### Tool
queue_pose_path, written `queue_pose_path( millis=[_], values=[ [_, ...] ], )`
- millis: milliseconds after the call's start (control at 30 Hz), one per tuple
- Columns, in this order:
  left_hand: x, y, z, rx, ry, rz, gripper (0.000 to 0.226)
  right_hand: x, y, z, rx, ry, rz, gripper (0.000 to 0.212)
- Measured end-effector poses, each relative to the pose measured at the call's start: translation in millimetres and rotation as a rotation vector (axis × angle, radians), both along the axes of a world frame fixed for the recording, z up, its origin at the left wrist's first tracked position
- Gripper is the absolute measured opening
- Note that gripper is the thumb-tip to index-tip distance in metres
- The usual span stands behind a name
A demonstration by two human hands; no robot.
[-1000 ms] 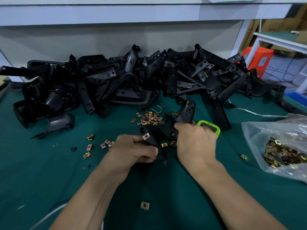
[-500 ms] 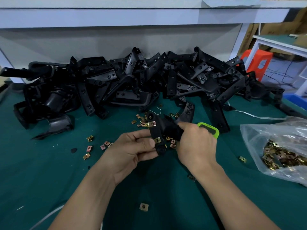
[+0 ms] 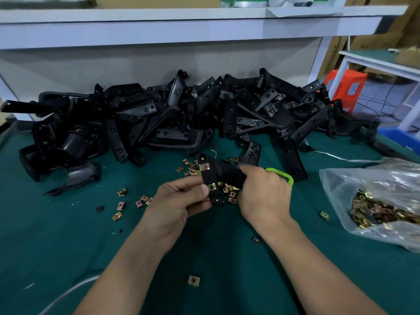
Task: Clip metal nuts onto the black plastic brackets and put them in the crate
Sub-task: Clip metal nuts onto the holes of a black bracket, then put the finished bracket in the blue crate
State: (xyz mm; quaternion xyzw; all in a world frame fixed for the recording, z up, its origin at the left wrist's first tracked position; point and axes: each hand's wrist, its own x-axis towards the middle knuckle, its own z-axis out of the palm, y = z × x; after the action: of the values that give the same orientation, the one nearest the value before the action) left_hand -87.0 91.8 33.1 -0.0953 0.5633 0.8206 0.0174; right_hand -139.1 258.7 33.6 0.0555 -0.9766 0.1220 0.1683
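Note:
Both hands hold one black plastic bracket (image 3: 219, 172) above the green table (image 3: 56, 246). My left hand (image 3: 181, 201) pinches its lower strip with thumb and fingers, beside a brass-coloured metal nut (image 3: 212, 186) clipped there. A second clipped nut (image 3: 205, 166) sits near the bracket's top end. My right hand (image 3: 263, 194) grips the bracket's right arm. Several loose nuts (image 3: 193, 169) lie on the table behind the bracket, and a few more nuts (image 3: 120, 204) lie to the left. No crate is in view.
A big heap of black brackets (image 3: 181, 119) fills the back of the table. A clear plastic bag of nuts (image 3: 377, 205) lies at the right. A green-rimmed object (image 3: 284, 176) shows behind my right hand. One single nut (image 3: 193, 280) lies near the front.
Both hands lifted the bracket off the table and turned it more upright, so two clipped nuts now face the camera. The view has tilted up slightly.

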Motion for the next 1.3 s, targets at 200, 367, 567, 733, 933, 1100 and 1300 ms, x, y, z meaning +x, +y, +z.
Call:
queue_pose_path(
  millis=[200, 367, 567, 733, 933, 1100, 1300],
  values=[
    [9, 9, 29, -0.105, 0.058, 0.163, 0.025, 15, 8, 17, -0.011, 0.123, 0.031, 0.03],
    [26, 33, 70, -0.2, 0.154, 0.193, 0.024, 42, 32, 50, 0.041, 0.166, -0.03, 0.023],
    [36, 120, 101, -0.366, 0.273, -0.033, 0.031, 75, 119, 89, 0.167, 0.188, -0.32, 0.027],
    [34, 219, 115, -0.421, 0.278, -0.416, 0.016, 108, 224, 92, 0.118, 0.026, -0.454, 0.026],
    [21, 344, 102, -0.223, 0.068, -0.498, 0.018, 166, 358, 74, -0.411, -0.288, -0.405, 0.041],
    [-18, 432, 92, -0.062, -0.133, -0.589, 0.014, 170, 429, 34, -1.614, -0.072, -0.377, 0.024],
    [-58, 487, 110, -0.113, -0.187, -0.739, 0.047, 58, 477, 56, -1.747, -0.018, -0.764, 0.013]
  ],
)
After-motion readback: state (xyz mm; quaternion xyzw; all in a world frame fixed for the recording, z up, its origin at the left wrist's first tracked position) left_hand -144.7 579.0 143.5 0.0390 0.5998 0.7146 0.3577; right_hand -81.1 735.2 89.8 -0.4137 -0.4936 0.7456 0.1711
